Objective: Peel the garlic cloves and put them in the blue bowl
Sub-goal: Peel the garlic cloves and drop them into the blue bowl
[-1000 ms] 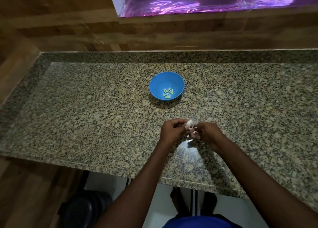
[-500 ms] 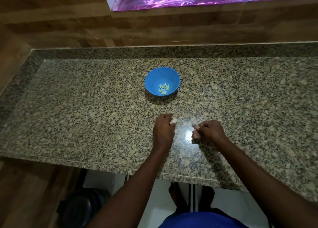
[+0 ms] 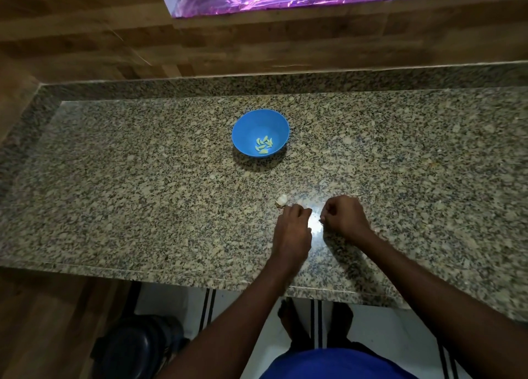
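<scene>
Both hands, left and right, hover close together, fingers curled.

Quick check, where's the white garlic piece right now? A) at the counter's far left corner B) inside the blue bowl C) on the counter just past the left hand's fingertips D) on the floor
C: the white garlic piece lies on the granite counter just beyond the left hand, well short of the blue bowl, which holds only peeled cloves.

Items counted: one blue bowl on the surface. Peeled garlic cloves inside the bowl: about seven, overlapping, exact count uncertain. One unpeeled garlic piece on the surface. Two hands: left hand, right hand.
</scene>
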The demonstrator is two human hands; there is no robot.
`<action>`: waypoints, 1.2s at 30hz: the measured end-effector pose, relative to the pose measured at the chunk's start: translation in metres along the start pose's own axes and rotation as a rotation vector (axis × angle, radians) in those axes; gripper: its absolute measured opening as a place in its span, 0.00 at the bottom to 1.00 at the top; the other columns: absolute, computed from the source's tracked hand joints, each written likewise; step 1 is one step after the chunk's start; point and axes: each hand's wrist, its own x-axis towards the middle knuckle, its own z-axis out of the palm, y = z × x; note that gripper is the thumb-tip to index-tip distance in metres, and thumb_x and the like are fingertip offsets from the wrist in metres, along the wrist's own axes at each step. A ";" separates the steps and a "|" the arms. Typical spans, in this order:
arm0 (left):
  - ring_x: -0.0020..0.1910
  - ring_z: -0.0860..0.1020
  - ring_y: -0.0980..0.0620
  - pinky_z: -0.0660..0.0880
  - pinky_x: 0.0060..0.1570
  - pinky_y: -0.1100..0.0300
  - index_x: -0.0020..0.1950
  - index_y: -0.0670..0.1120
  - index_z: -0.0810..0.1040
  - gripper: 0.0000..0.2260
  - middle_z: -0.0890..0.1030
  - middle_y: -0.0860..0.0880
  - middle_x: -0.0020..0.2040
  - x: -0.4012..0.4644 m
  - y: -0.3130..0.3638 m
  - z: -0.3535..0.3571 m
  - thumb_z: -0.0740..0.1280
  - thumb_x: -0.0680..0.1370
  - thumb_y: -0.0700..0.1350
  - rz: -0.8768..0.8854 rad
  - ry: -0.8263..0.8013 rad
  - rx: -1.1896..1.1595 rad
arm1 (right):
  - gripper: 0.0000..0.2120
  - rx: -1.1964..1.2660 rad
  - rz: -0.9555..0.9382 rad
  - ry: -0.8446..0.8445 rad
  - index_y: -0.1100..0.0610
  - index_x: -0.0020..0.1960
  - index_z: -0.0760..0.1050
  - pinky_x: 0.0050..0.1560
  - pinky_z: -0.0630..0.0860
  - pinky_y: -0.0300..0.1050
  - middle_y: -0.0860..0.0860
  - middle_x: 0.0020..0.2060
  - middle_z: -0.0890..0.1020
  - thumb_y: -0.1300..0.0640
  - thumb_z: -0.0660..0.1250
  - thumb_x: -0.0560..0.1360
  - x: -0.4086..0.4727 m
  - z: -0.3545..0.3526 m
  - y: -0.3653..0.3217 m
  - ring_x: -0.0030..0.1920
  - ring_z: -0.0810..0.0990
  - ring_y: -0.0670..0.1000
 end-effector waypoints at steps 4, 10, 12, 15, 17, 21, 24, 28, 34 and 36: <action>0.63 0.70 0.45 0.73 0.59 0.50 0.69 0.44 0.73 0.22 0.74 0.46 0.65 -0.007 -0.005 0.004 0.70 0.75 0.42 -0.003 0.012 0.010 | 0.10 -0.272 -0.059 -0.067 0.58 0.29 0.75 0.31 0.74 0.44 0.54 0.26 0.78 0.60 0.71 0.68 0.010 0.001 -0.006 0.30 0.79 0.54; 0.69 0.66 0.47 0.67 0.68 0.52 0.74 0.42 0.69 0.25 0.71 0.45 0.71 -0.020 -0.007 0.003 0.68 0.78 0.43 -0.014 0.055 -0.076 | 0.13 -0.613 -0.254 -0.071 0.57 0.38 0.63 0.42 0.68 0.46 0.57 0.44 0.79 0.62 0.64 0.78 0.009 -0.004 -0.036 0.48 0.80 0.60; 0.70 0.66 0.46 0.66 0.69 0.52 0.75 0.41 0.69 0.25 0.71 0.44 0.71 -0.021 -0.009 0.003 0.68 0.79 0.43 -0.027 0.054 -0.091 | 0.05 -0.668 -0.356 -0.083 0.58 0.43 0.73 0.40 0.69 0.45 0.59 0.44 0.81 0.63 0.67 0.76 0.004 -0.001 -0.036 0.46 0.82 0.61; 0.71 0.67 0.45 0.66 0.71 0.50 0.74 0.40 0.70 0.25 0.72 0.44 0.71 -0.022 -0.010 0.002 0.69 0.78 0.42 -0.037 0.041 -0.094 | 0.17 -0.700 -0.401 -0.167 0.56 0.31 0.75 0.26 0.64 0.39 0.53 0.26 0.77 0.57 0.84 0.55 -0.004 0.012 -0.026 0.26 0.79 0.54; 0.71 0.66 0.46 0.66 0.71 0.51 0.75 0.40 0.70 0.25 0.72 0.44 0.72 -0.023 -0.011 0.001 0.68 0.77 0.42 -0.047 0.035 -0.098 | 0.22 -0.683 -0.417 -0.145 0.54 0.27 0.73 0.23 0.62 0.37 0.50 0.23 0.74 0.54 0.86 0.49 -0.003 0.012 -0.027 0.22 0.75 0.51; 0.69 0.67 0.46 0.67 0.68 0.52 0.74 0.42 0.70 0.24 0.71 0.45 0.70 -0.022 -0.007 -0.002 0.68 0.78 0.42 -0.022 0.040 -0.072 | 0.04 -0.477 -0.245 -0.064 0.60 0.43 0.76 0.42 0.74 0.46 0.58 0.43 0.82 0.60 0.69 0.75 0.003 0.000 -0.016 0.46 0.83 0.59; 0.62 0.70 0.47 0.70 0.60 0.55 0.68 0.44 0.75 0.20 0.75 0.46 0.64 -0.019 -0.004 -0.002 0.70 0.76 0.41 -0.037 0.069 -0.123 | 0.05 -0.047 -0.028 -0.036 0.60 0.35 0.83 0.34 0.76 0.36 0.53 0.31 0.84 0.64 0.75 0.69 0.004 -0.008 0.004 0.33 0.84 0.49; 0.42 0.79 0.61 0.74 0.44 0.72 0.56 0.42 0.84 0.10 0.84 0.45 0.49 -0.008 0.014 -0.022 0.71 0.76 0.35 -0.265 0.064 -0.643 | 0.02 0.673 0.288 -0.131 0.73 0.42 0.81 0.38 0.85 0.56 0.71 0.36 0.82 0.74 0.70 0.73 -0.015 -0.018 0.012 0.35 0.84 0.63; 0.36 0.82 0.44 0.82 0.41 0.46 0.46 0.41 0.85 0.01 0.85 0.37 0.39 0.011 0.032 -0.036 0.74 0.76 0.38 -0.493 -0.123 -1.060 | 0.05 0.706 0.157 -0.128 0.67 0.45 0.82 0.47 0.83 0.60 0.64 0.37 0.85 0.66 0.77 0.71 -0.029 -0.023 0.020 0.40 0.86 0.64; 0.38 0.84 0.42 0.82 0.43 0.42 0.46 0.39 0.84 0.03 0.85 0.37 0.40 0.014 0.034 -0.038 0.75 0.75 0.38 -0.570 -0.166 -1.096 | 0.03 0.613 0.110 -0.077 0.62 0.42 0.83 0.44 0.84 0.55 0.57 0.34 0.86 0.64 0.77 0.71 -0.030 -0.023 0.020 0.37 0.87 0.57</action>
